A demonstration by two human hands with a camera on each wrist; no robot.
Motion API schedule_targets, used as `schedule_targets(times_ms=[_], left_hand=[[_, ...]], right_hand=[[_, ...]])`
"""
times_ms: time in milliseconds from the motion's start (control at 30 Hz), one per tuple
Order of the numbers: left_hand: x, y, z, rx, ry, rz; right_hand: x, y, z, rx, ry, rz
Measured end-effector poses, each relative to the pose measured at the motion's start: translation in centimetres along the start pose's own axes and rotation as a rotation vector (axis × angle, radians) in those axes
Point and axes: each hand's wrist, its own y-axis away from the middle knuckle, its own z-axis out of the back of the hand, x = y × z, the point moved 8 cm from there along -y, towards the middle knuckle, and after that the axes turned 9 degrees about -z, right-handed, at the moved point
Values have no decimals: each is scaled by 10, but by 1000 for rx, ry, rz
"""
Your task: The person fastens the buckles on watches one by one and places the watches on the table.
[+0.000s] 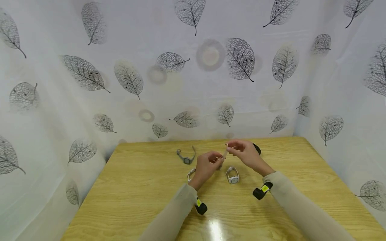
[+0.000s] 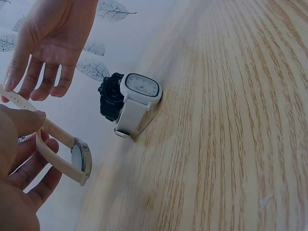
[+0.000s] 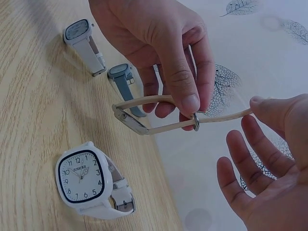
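Note:
A beige-strapped wristwatch (image 2: 81,159) is held up between both hands above the table, its strap looped through the metal buckle (image 3: 196,121). My left hand (image 1: 208,165) pinches the strap beside that buckle. The strap's free end (image 3: 233,116) is pinched between thumb and forefinger of my right hand (image 1: 245,154), whose other fingers are spread in the right wrist view. Under the hands stands a white square-faced watch (image 1: 233,175) with its strap fastened. A second white watch (image 1: 191,174) is partly hidden behind the left hand.
A blue-grey watch (image 1: 187,160) lies with its strap unfastened on the wooden table (image 1: 144,194), toward the back. Behind the right hand, a black watch (image 2: 111,96) is mostly covered in the head view. A leaf-patterned curtain (image 1: 144,110) surrounds the table's back and sides.

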Motion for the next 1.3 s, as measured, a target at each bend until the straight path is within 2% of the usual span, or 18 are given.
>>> schedule_targets(times_ms=[233, 367, 600, 967, 1100, 1300], left_hand=[[-5, -2, 0, -1, -25, -34], [-5, -2, 0, 0, -31, -23], [-6, -1, 1, -4, -22, -11], [-12, -1, 3, -25, -30, -62], [-12, 0, 2, -21, -41, -99], [-13, 0, 0, -5, -66, -135]], right_hand=[[-2, 0, 0, 2, 0, -16], [-1, 0, -1, -1, 17, -25], [33, 13, -3, 6, 13, -20], [35, 12, -6, 8, 6, -13], [30, 10, -6, 7, 14, -35], [4, 0, -9, 5, 13, -46]])
